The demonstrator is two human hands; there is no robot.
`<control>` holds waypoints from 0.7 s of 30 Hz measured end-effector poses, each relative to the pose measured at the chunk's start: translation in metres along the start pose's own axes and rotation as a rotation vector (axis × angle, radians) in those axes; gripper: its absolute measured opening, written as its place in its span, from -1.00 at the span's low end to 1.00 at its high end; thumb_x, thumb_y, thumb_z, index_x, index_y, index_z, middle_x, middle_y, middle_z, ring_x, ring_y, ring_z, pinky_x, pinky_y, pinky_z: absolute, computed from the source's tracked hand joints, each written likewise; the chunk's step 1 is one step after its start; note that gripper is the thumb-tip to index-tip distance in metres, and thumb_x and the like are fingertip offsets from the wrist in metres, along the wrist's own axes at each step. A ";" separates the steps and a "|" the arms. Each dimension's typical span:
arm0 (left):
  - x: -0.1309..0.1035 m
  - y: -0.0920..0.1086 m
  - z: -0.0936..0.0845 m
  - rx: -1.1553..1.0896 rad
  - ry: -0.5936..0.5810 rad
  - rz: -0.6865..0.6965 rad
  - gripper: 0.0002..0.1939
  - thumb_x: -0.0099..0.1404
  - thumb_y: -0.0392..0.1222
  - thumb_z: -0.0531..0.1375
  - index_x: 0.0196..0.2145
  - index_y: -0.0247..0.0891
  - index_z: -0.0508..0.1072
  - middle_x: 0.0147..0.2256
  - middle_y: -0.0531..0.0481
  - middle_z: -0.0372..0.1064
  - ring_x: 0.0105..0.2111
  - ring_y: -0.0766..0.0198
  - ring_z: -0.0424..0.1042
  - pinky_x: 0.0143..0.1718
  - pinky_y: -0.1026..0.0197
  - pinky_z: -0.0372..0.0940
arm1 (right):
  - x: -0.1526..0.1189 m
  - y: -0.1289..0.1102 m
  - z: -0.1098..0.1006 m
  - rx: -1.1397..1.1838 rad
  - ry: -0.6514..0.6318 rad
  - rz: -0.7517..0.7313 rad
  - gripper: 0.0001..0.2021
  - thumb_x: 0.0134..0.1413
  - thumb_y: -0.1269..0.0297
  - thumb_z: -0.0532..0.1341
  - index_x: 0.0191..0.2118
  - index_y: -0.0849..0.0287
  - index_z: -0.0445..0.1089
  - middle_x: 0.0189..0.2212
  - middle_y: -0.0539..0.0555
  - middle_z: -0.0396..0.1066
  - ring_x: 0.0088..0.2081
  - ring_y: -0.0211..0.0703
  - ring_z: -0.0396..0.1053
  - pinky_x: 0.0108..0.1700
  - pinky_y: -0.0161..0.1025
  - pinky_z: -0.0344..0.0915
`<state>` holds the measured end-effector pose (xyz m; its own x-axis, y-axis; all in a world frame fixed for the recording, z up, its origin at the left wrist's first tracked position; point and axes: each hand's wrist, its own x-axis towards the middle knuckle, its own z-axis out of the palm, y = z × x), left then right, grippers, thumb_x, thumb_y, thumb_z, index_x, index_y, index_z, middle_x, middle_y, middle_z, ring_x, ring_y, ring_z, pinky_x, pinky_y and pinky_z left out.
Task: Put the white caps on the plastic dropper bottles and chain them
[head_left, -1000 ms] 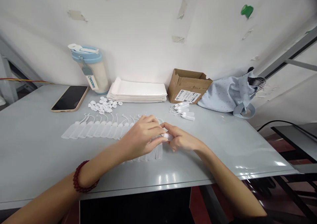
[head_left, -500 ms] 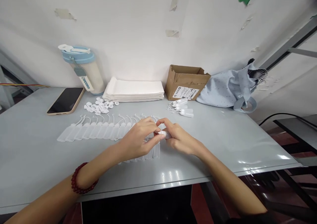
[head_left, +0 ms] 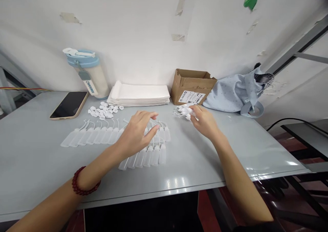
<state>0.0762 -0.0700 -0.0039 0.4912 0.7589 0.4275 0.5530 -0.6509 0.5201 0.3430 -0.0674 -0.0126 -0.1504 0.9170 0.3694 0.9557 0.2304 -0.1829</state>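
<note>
My left hand (head_left: 137,133) hovers over the rows of small translucent squeeze bottles, its thumb and fingers apart, holding nothing. Beneath it, several bottles with thin white tails lie in a back row (head_left: 93,136) and a shorter front row (head_left: 147,157); the hand hides part of both. My right hand (head_left: 203,121) is at a small pile of white-tipped bottles (head_left: 183,110) in front of the cardboard box. Its fingers are closed around a small bottle, mostly covered by the hand.
Loose white caps (head_left: 102,110) lie in a heap near the phone (head_left: 69,105) and the blue-lidded tumbler (head_left: 89,74). White envelopes (head_left: 139,95) are stacked by the wall. A cardboard box (head_left: 193,88) and a light blue cloth bag (head_left: 230,92) stand at back right.
My hands were together at a small bottle over the table's middle; now they are apart. The right has moved back and right with the bottle to the pile; the left has let go and opened.
</note>
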 end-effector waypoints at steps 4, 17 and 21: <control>-0.001 0.001 -0.002 0.005 0.013 -0.010 -0.69 0.32 -0.19 0.07 0.01 -0.24 0.29 -0.12 -0.07 0.38 -0.07 0.13 0.28 -0.10 0.03 0.27 | 0.004 0.022 0.011 -0.089 0.017 0.000 -0.72 0.08 0.46 0.04 -0.08 0.21 0.32 -0.21 0.25 0.32 -0.15 0.11 0.24 -0.14 -0.06 0.24; -0.009 0.019 -0.032 -0.292 -0.374 -0.096 -0.77 0.32 -0.11 0.07 -0.40 -0.22 0.44 -0.44 0.02 0.41 -0.42 0.25 0.36 -0.45 0.24 0.26 | 0.007 0.035 0.013 -0.012 0.236 0.057 -0.78 0.07 0.40 0.10 -0.14 0.17 0.36 -0.20 0.22 0.33 -0.14 0.10 0.27 -0.13 0.01 0.26; -0.066 0.045 -0.025 -0.563 -0.888 0.084 -0.80 0.34 -0.07 0.07 -0.24 -0.13 0.46 -0.24 -0.01 0.43 -0.27 0.23 0.42 -0.25 0.20 0.35 | 0.005 0.027 -0.004 0.158 0.393 0.054 -0.86 0.07 0.38 0.12 -0.24 0.13 0.37 -0.26 0.13 0.40 -0.17 0.00 0.35 -0.11 -0.05 0.28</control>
<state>0.0515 -0.1491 0.0095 0.9558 0.2771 -0.0984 0.2137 -0.4249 0.8796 0.3687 -0.0582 -0.0120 0.0360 0.7424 0.6690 0.9045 0.2604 -0.3377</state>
